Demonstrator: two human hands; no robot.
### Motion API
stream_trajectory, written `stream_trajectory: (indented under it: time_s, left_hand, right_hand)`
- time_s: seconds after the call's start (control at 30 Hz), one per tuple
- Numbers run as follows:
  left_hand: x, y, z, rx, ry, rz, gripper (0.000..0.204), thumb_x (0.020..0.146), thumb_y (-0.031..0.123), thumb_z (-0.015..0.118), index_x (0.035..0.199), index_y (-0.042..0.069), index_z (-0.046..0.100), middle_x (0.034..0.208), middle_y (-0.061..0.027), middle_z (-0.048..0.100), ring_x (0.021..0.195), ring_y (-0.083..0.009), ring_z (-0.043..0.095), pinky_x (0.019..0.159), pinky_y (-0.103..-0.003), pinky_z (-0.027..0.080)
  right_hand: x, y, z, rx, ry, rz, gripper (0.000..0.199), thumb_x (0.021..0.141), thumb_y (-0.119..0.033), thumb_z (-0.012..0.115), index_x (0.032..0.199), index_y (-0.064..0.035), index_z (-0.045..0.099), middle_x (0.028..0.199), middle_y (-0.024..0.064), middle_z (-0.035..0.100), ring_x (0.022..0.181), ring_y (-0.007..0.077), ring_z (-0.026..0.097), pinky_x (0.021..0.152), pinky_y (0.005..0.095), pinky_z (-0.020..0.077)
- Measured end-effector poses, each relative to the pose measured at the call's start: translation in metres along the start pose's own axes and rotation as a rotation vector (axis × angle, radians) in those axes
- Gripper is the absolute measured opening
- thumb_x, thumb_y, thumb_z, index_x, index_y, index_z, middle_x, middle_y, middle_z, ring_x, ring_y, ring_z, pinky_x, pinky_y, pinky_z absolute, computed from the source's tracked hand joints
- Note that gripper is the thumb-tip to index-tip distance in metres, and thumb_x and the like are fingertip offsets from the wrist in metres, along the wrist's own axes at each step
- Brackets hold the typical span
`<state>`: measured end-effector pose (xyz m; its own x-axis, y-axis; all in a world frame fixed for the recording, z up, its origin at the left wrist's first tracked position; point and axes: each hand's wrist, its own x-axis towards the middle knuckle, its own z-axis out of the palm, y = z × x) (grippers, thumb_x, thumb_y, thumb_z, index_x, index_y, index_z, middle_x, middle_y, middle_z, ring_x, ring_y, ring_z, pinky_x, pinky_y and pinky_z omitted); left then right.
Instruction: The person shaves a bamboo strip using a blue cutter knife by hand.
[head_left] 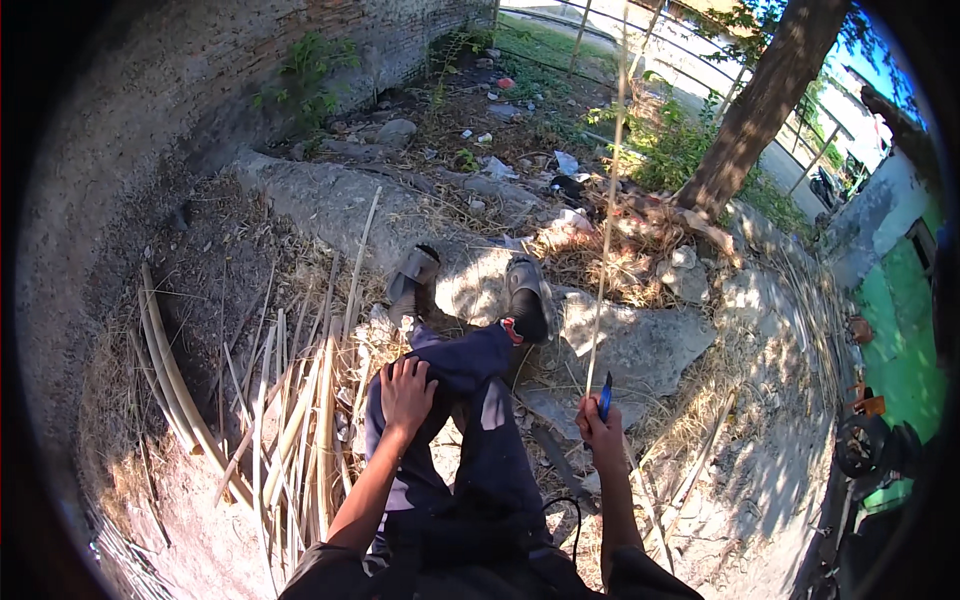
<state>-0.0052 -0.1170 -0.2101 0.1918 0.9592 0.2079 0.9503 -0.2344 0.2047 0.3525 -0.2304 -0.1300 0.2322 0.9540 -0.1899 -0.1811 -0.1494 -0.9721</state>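
Pale strip [606, 240]: long, thin, nearly straight, straw-coloured. Held in right hand [600, 430], above near edge of stone slab [650, 350]; fist closed round strip and blue tool [606, 393]. Long axis points forward from fist, leaning slightly right. Left hand [408, 393] released, fingers spread on trousered knee [460, 358]. Strip's far tip lost at top; held part hidden in fist; tool's kind unclear.
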Motion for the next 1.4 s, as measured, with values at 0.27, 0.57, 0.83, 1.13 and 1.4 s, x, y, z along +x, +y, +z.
stream_trajectory:
  time_s: [0.27,0.57,0.83,1.13,1.4]
  left_hand:
    - [-0.001,0.027,-0.016,-0.086,0.162,0.063,0.036,0.095,0.037,0.074,0.119,0.010,0.071,0.131,-0.0062,0.067,0.133,-0.0276,0.057,0.120,-0.052,0.035]
    - [0.032,0.046,-0.059,-1.580,-0.457,-0.358,0.064,0.115,0.045,0.052,0.156,-0.003,0.044,0.144,-0.0208,0.064,0.133,-0.0315,0.065,0.114,-0.042,0.049]
    - [0.035,0.049,-0.014,-2.027,-0.639,-0.360,0.035,0.118,0.025,0.047,0.141,0.000,0.055,0.084,0.0042,0.049,0.072,-0.0074,0.055,0.072,-0.031,0.057]
    - [0.040,-0.008,0.021,-1.759,-0.138,-0.362,0.045,0.120,0.042,0.038,0.111,0.008,0.066,0.068,0.0074,0.037,0.050,-0.0034,0.030,0.044,-0.023,0.028]
    - [0.031,-0.003,0.025,-1.748,-0.033,-0.325,0.048,0.120,0.041,0.039,0.097,0.005,0.061,0.065,0.0087,0.034,0.051,-0.0027,0.028,0.046,-0.023,0.026]
  right_hand:
    - [-0.001,0.003,0.020,-0.101,-0.106,0.214,0.022,0.111,-0.024,0.061,0.108,-0.0052,0.072,0.068,-0.0069,0.049,0.058,0.0028,0.041,0.054,0.0232,0.0283]
    - [-0.009,0.023,0.068,-0.208,-0.371,0.172,0.024,0.112,-0.025,0.061,0.117,-0.0069,0.075,0.076,-0.0022,0.065,0.063,0.0031,0.052,0.057,0.0229,0.0364]
    - [0.006,0.040,0.087,-0.539,-0.568,0.057,0.030,0.112,-0.029,0.059,0.123,-0.0080,0.078,0.079,-0.0008,0.073,0.072,0.0063,0.059,0.071,0.0267,0.0469]
    - [0.017,0.059,0.045,-0.410,-0.311,0.142,0.029,0.111,-0.030,0.061,0.121,-0.0104,0.080,0.079,0.0000,0.075,0.072,0.0067,0.061,0.068,0.0290,0.0456]
    - [0.015,0.084,0.038,-0.511,-0.310,0.126,0.031,0.111,-0.032,0.059,0.120,-0.0103,0.080,0.078,0.0002,0.075,0.070,0.0072,0.060,0.067,0.0299,0.0454]
